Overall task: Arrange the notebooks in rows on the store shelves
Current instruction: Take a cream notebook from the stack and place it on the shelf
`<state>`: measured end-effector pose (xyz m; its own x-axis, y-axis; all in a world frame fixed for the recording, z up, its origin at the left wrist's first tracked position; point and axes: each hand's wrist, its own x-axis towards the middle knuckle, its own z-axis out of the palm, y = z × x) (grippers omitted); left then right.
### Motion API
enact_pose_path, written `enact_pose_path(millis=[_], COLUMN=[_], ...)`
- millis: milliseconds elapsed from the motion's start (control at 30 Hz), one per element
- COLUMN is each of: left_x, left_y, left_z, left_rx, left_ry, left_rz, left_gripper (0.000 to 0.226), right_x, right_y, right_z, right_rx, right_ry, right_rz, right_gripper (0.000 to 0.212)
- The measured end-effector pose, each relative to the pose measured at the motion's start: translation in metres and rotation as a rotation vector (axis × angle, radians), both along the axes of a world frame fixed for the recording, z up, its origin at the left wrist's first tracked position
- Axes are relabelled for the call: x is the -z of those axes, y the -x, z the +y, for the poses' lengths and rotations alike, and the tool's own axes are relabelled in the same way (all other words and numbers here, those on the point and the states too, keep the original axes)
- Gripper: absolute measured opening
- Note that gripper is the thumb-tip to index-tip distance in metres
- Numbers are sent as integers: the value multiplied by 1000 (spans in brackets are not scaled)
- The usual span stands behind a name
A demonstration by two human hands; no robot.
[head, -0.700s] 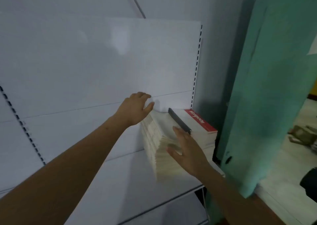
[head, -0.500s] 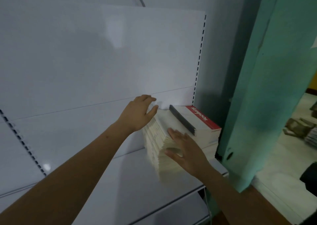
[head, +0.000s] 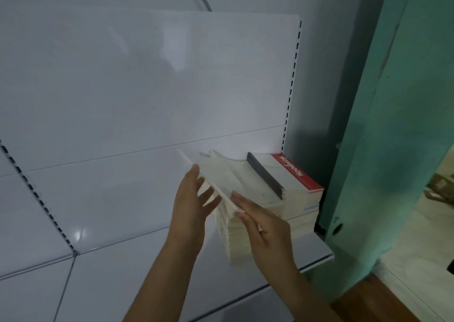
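In the head view we are squaring a stack of notebooks (head: pixel 248 226) at the right end of the white metal shelf (head: pixel 137 267), left hand (head: pixel 192 207) spread flat against its side, right hand (head: pixel 264 228) lifting the top few covers with open fingers. Next, we judge, comes pressing the loosened top copies level against the red-covered notebook pile (head: pixel 292 186) beside it. The shelf, otherwise bare, stands by a teal wall (head: pixel 393 125).

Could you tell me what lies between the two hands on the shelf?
In the head view, a tilted bundle of notebooks sits between the left hand and right hand.
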<state>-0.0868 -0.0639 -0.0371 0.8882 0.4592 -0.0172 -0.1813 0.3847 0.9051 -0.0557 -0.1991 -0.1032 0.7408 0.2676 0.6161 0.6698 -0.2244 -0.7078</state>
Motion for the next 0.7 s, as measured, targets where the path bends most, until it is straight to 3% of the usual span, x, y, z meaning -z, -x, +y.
enact_pose_path(millis=[67,167,267,467,567,700], left_x=[-4,-2,5,15,21,27], left_y=[10,23,34,47,50,53], left_z=[10,32,48,64,63,61], left_rx=[41,25,-32,-102,-84,-52], left_ry=[180,293,317,286,288,327], left_rz=[-5,55,72,53,60,46], left_gripper=[42,31,27,24,28,37], right_x=[-5,-5,-2,6,13,15], right_y=[7,5,-5,-46,-48,-41], right_z=[8,18,21,21,25,24], right_rx=[-110,-220,-211,90,122,182], right_ry=[44,191,264,341,464,263], right_rz=[-209,-397,-199,262,237,278], right_gripper=[32,40,52,93,88,69])
